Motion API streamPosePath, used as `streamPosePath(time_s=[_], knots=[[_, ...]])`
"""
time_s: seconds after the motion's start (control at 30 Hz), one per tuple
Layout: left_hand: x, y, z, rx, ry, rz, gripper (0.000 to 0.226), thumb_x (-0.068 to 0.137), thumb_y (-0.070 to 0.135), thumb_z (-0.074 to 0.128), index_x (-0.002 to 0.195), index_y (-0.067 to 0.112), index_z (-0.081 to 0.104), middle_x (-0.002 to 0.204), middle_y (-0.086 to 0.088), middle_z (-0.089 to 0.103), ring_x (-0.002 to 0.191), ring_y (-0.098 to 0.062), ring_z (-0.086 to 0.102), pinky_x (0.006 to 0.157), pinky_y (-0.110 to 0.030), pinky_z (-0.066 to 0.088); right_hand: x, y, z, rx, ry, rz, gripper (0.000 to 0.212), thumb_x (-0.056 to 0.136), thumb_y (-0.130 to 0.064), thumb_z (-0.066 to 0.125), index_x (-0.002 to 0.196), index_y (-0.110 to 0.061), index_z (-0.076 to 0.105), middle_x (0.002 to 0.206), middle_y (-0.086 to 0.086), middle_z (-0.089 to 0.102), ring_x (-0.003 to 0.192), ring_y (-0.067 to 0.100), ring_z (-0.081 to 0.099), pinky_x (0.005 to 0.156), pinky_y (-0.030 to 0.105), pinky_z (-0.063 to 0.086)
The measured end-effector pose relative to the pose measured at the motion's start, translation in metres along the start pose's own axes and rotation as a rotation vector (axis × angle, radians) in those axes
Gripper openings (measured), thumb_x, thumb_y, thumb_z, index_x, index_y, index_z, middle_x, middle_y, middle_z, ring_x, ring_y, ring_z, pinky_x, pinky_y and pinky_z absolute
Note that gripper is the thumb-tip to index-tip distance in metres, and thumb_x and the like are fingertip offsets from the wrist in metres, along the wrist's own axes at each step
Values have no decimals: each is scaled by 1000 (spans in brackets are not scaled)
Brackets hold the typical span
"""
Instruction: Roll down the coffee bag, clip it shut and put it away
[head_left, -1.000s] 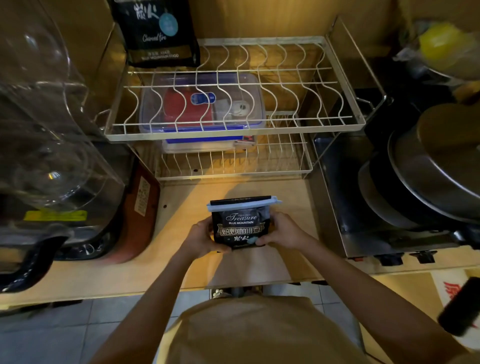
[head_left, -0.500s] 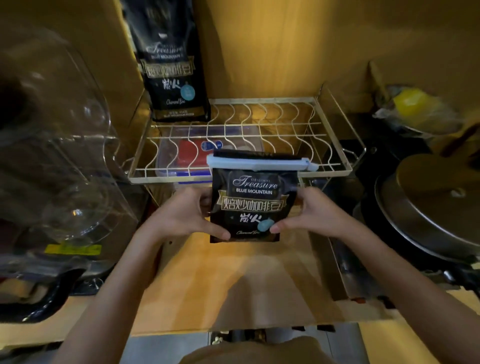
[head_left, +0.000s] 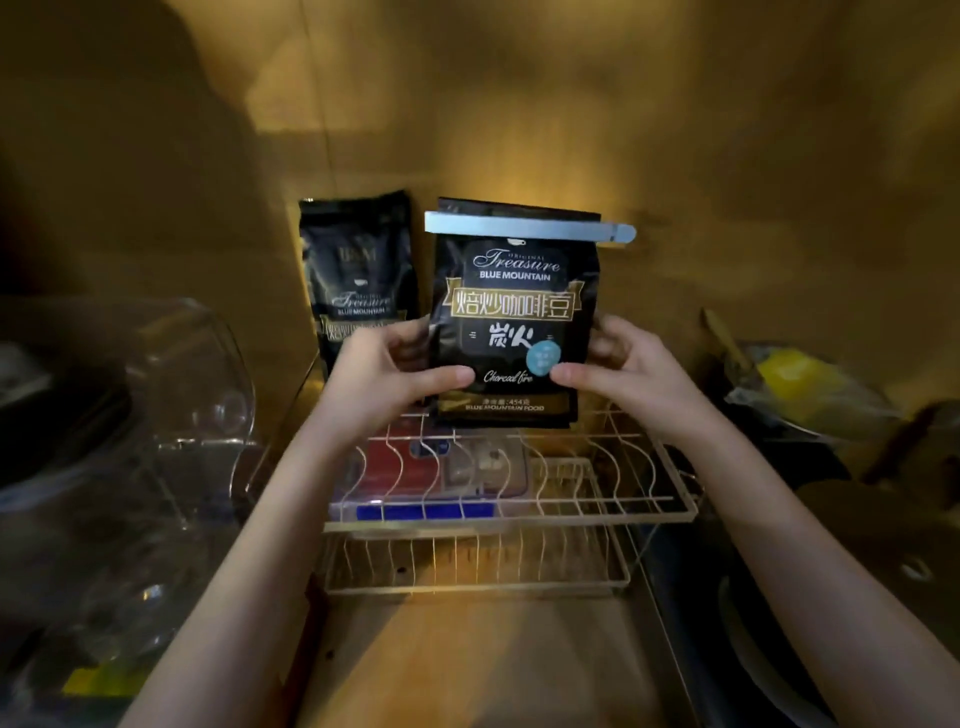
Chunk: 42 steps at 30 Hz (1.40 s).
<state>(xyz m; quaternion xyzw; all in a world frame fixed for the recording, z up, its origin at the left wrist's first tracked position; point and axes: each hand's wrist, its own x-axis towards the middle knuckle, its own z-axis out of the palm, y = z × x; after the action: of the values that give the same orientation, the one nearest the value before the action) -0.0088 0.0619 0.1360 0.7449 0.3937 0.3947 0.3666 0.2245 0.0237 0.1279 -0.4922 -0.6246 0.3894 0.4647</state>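
both hands are gripping the coffee bag (head_left: 511, 322) upright over the back edge of the wire rack (head_left: 519, 514), its printed front facing the person; whether its base is touching the wires i cannot tell. the left hand (head_left: 387, 371) is clasping the bag's left side, thumb lying across the front, and the right hand (head_left: 621, 371) is clasping the right side the same way. a pale blue clip (head_left: 527, 228) is clamping the rolled top, its tip sticking out past the right edge. a second coffee bag (head_left: 358, 280) is standing at the rack's back left corner, just beside the held one. a clear lidded box (head_left: 431, 475) is sitting under the rack's top tier
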Motion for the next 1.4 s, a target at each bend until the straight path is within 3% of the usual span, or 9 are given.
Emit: streamPosePath(time_s=[0.1, 0.2, 0.3, 0.5, 0.6, 0.7, 0.97, 1.23, 1.4], knots=[[19, -8, 10, 7, 130, 31, 47, 67, 17, 75, 112, 11, 61, 105, 0, 70, 95, -5, 66, 86, -23, 55, 21, 2, -3, 42, 61, -6, 61, 76, -3, 66, 130, -16, 40, 127, 7, 56, 118, 15, 53, 92, 27, 52], [36, -23, 23, 7, 233, 21, 57, 68, 14, 75, 120, 7, 54, 116, -7, 66, 103, -10, 63, 91, -26, 50, 40, 13, -2, 40, 137, 18, 66, 76, -7, 68, 134, -17, 36, 128, -2, 49, 123, 12, 44, 86, 17, 49], [50, -38, 35, -4, 339, 9, 58, 70, 11, 75, 124, 8, 52, 119, -10, 65, 105, -10, 61, 95, -24, 49, 56, 34, 4, 41, 148, 110, 86, 66, -33, 77, 138, -21, 32, 141, 4, 45, 130, 19, 41, 104, 42, 43], [60, -72, 55, 69, 416, -3, 58, 72, 6, 72, 126, 9, 48, 118, -6, 63, 107, -9, 58, 96, -25, 49, 73, 74, 17, 58, 139, 212, 66, 75, -25, 71, 132, -21, 38, 133, 6, 55, 119, 21, 53, 100, 48, 46], [62, -87, 59, 147, 424, -24, 59, 74, 6, 71, 128, 12, 46, 120, -4, 61, 108, -11, 57, 90, -10, 43, 80, 90, 20, 48, 128, 237, 73, 73, -29, 72, 135, -21, 34, 137, 7, 51, 125, 24, 48, 103, 50, 43], [62, -93, 62, 269, 428, -65, 63, 77, 10, 69, 132, 13, 40, 121, -12, 63, 108, -20, 61, 88, -12, 39, 84, 97, 25, 37, 104, 230, 62, 80, -20, 66, 135, -18, 36, 131, 3, 54, 119, 18, 51, 88, 29, 49], [71, -98, 78, 718, 312, 235, 64, 80, 26, 57, 136, 12, 31, 147, -14, 32, 139, -22, 18, 111, -47, 28, 91, 101, 31, 58, 133, 138, 55, 84, -11, 61, 132, -17, 35, 119, -3, 56, 102, 3, 56, 71, 9, 51], [71, -95, 87, 772, 246, 149, 63, 88, 45, 30, 141, 16, 16, 154, -7, 17, 141, -18, 5, 113, -37, 13, 90, 93, 29, -107, 82, 156, 50, 93, -18, 48, 139, -19, 29, 127, -7, 46, 115, 5, 42, 77, 8, 38], [73, -57, 70, 697, 184, 17, 55, 91, 43, 40, 138, 17, 27, 152, -7, 27, 141, -21, 21, 115, -39, 25, 89, 65, 15, -292, 82, 262, 53, 94, -25, 45, 142, -15, 24, 148, 4, 34, 134, 22, 35, 105, 33, 32]])
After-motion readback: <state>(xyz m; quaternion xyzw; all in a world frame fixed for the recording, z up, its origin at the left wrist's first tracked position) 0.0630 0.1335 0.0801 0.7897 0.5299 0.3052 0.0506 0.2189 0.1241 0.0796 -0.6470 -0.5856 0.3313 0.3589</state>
